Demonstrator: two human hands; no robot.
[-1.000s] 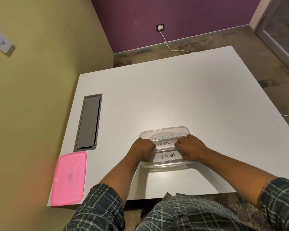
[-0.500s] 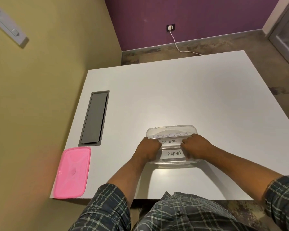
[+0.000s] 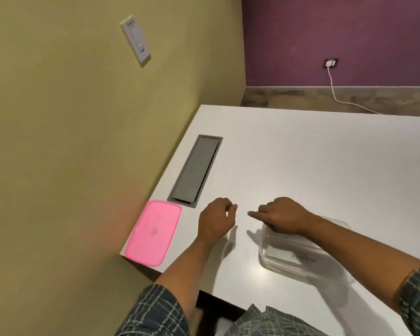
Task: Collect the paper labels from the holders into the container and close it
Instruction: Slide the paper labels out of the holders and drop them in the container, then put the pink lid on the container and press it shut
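A clear plastic container (image 3: pixel 277 261) stands on the white table (image 3: pixel 325 166) near its front edge, with white paper labels (image 3: pixel 298 257) lying inside. My right hand (image 3: pixel 281 215) hovers over the container's far left corner, fingers loosely curled, index finger pointing left, holding nothing. My left hand (image 3: pixel 216 219) is in the air left of the container, between it and the pink lid (image 3: pixel 153 232), fingers loosely curled and empty. The pink lid lies flat at the table's front left corner, apart from both hands.
A grey cable hatch (image 3: pixel 195 169) is set into the table just behind the lid. A yellow wall runs along the table's left edge. A white cable (image 3: pixel 342 100) trails from a socket on the purple wall across the floor.
Both hands have let go of the labels and left the container, moving left toward the pink lid. The camera has swung left, so the container now sits at lower right.
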